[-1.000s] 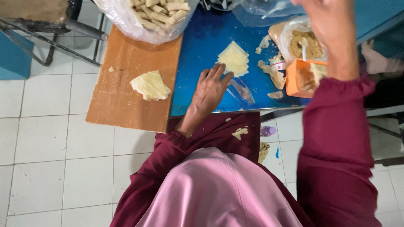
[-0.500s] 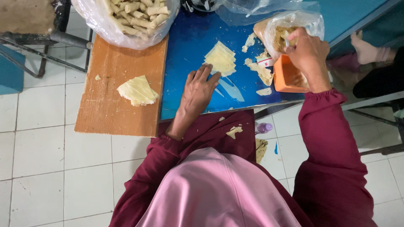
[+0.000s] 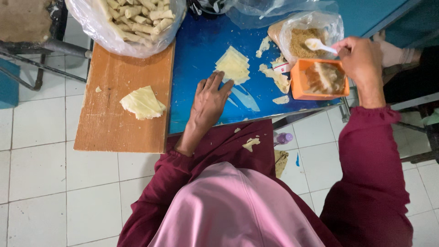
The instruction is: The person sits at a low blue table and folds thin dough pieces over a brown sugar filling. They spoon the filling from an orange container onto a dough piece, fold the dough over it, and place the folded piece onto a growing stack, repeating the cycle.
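My left hand (image 3: 208,101) rests flat on the blue table (image 3: 201,41), fingers spread, fingertips touching a stack of pale yellow dough sheets (image 3: 234,66). My right hand (image 3: 361,59) holds a white spoon (image 3: 319,45) over an orange tub (image 3: 320,78) of brown filling; the spoon's bowl points at a clear bag of brown crumbs (image 3: 307,39). Another stack of dough sheets (image 3: 142,102) lies on the wooden board (image 3: 119,132) to the left.
A clear bag of rolled pastries (image 3: 132,20) sits at the back, across the board and the table. Torn dough scraps (image 3: 276,77) lie by the orange tub. Another person's hand (image 3: 393,54) shows at the right edge. White floor tiles lie below.
My right hand came down from high up to the orange tub and now holds the white spoon over it. My left hand stayed by the dough sheets.
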### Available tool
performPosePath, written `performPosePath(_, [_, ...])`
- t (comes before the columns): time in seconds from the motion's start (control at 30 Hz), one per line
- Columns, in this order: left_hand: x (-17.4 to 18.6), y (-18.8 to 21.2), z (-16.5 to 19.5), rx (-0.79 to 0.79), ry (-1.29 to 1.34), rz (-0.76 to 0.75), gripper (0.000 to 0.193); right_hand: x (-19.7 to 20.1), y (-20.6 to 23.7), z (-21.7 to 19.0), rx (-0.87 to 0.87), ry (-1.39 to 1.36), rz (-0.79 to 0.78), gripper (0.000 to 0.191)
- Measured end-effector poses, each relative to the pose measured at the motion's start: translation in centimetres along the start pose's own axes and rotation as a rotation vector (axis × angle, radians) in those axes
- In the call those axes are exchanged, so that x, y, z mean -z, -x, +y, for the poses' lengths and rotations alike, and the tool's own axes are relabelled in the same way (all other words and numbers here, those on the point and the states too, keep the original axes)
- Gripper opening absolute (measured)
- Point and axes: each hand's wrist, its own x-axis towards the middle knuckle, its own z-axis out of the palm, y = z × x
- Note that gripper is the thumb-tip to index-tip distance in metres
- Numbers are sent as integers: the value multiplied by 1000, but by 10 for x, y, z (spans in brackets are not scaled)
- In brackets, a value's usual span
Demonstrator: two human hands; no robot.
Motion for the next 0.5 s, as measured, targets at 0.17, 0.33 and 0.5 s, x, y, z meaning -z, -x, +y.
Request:
performPosePath(0.17, [-3, 1, 0, 8, -8, 7, 31, -4, 5, -7, 13, -97, -68, 16])
performPosePath(0.33, [-1, 1, 1, 9, 13, 19, 30, -17, -6, -4, -83, -312, -107, 17])
performPosePath(0.5, [2, 0, 3, 10, 17, 31, 28, -18, -9, 10, -201, -413, -110, 19])
